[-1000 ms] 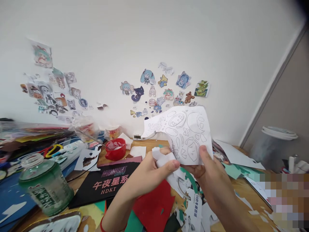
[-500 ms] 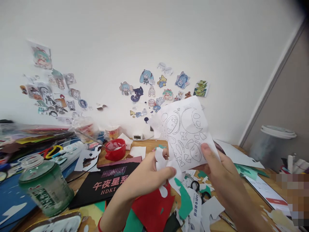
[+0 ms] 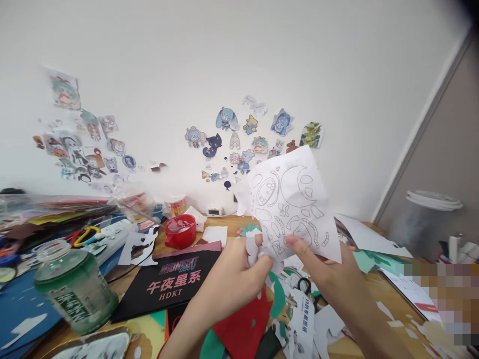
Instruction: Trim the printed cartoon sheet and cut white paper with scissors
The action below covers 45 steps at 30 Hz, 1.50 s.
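Up above both hands' grip (image 3: pixel 279 249), printed sheet (image 3: pixel 295 199)

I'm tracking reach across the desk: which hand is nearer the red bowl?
Left. The left hand is just right of the red bowl, pinching the printed sheet; the right hand holds that sheet farther right.
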{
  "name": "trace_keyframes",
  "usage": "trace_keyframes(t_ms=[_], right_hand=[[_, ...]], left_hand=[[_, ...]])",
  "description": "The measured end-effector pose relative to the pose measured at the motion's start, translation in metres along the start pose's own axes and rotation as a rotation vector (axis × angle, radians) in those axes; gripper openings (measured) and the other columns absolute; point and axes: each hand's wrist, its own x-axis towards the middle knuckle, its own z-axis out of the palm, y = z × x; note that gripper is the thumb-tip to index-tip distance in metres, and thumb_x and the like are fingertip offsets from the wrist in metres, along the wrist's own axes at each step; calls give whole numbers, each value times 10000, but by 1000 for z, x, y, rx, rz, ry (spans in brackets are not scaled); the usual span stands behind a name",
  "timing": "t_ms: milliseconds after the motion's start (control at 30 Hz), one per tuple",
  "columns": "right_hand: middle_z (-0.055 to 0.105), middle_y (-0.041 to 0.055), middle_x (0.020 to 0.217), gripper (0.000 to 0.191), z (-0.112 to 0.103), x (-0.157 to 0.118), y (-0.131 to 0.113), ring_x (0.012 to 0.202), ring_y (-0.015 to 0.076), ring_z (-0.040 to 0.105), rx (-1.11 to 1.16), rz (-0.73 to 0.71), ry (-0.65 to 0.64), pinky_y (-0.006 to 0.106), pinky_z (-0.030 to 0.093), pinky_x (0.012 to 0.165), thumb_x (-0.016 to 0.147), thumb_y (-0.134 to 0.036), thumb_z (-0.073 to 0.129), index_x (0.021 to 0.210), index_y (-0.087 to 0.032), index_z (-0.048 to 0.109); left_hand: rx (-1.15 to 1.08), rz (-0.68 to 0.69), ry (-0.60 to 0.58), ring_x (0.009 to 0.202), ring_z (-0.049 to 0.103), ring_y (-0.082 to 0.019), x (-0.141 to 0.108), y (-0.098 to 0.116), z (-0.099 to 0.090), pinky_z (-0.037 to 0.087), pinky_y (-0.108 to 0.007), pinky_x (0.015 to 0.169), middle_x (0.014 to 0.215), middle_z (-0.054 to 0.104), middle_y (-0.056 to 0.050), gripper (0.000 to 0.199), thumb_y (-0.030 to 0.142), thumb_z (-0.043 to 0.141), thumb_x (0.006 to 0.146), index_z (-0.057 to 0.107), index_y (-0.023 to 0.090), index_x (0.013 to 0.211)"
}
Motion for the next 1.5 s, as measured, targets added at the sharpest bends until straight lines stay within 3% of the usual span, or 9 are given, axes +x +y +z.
trace_keyframes(t_ms=[200,433,600,733,867,1000,1267,1500], right_hand=[[669,58,1025,382,-9,8,8,1037,292,572,-57,20,-98,444,465,895,690,-455,669,1005,-241,652],[639,28,1101,420,-11,9,8,1021,277,584,62,53,-185,441,486,871,712,-461,646,1098,-297,618],[659,47,1050,383,-10,0,4,1032,305,576,-143,-90,-80,427,517,840,688,-425,669,1041,-278,644],[666,40,1014,324,-6,-9,5,1055,282,566,-211,-159,66,391,531,835,674,-464,658,936,-273,649],[687,48,898,291,-4,-11,7,999,292,594,-240,-176,62,428,518,855,681,-482,644,863,-256,663],[665,43,1022,297,-7,-5,8,1050,276,571,-194,-113,23,351,560,778,702,-468,645,924,-273,669],[641,41,1091,476,-10,4,8,1041,270,573,155,39,-106,429,495,883,702,-432,685,1147,-289,591],[608,54,1155,532,-11,1,6,1021,272,584,411,245,-227,405,547,794,697,-392,712,1193,-286,553]], left_hand=[[-69,-35,-81,400,513,-77,-2,3,-4,396,-184,403,499,551,62,153,157,424,777,464,208,638],[-219,-67,-169,384,491,-69,-2,1,-8,410,-165,369,495,522,64,168,157,425,764,506,200,623],[-208,-56,-113,492,495,-68,-4,5,-6,412,-167,455,576,515,53,145,250,448,821,524,193,711],[-70,61,-46,553,461,-79,-4,9,1,367,-192,500,628,476,39,296,420,395,877,513,187,737],[90,147,32,593,440,-97,-3,9,7,343,-231,568,606,465,32,344,409,375,895,457,177,654],[137,105,56,573,417,-102,-2,8,7,329,-244,564,582,430,35,343,397,351,904,445,182,653],[-70,147,-43,573,412,-73,-3,6,3,351,-190,536,627,450,34,322,391,366,905,491,183,693],[-255,128,-111,593,446,-71,-4,7,0,384,-174,552,648,503,27,260,336,415,891,515,177,711]])
